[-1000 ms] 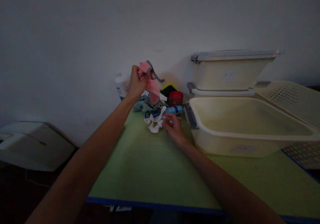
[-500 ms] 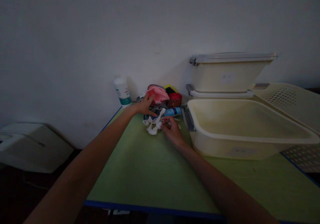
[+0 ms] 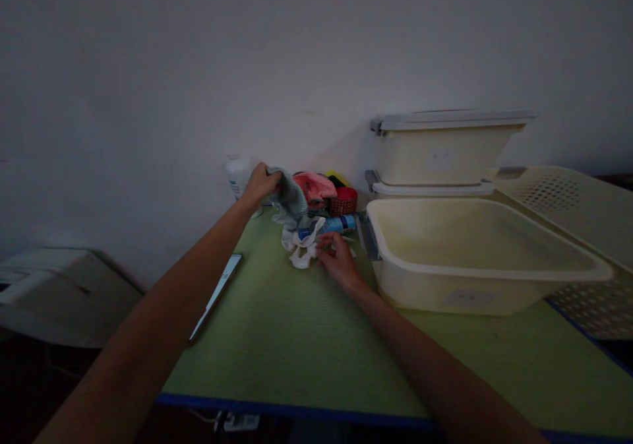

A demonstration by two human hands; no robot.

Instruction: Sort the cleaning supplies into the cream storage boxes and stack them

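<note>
Over green tabletop (image 3: 277, 345) left of the cream plastic bin (image 3: 435, 287), left hand (image 3: 262, 183) is edge-pinching limp, likely lightweight grey-green cloth (image 3: 289, 194). Right hand (image 3: 340, 260) is touching crumpled white fabric (image 3: 301, 262), grip unclear

On a green table (image 3: 297, 338): a lit touchscreen device (image 3: 218, 292) at left, a white bottle (image 3: 238, 172) by the wall (image 3: 173, 68), and at right an open cream bin (image 3: 420, 287) before a lidded box (image 3: 448, 157).

One cloth (image 3: 291, 196) was grey-green, another cloth (image 3: 316, 185) pink, the can (image 3: 343, 223) blue, the basket (image 3: 345, 204) red, the tabletop (image 3: 281, 338) green and the tub (image 3: 413, 282) cream.
</note>
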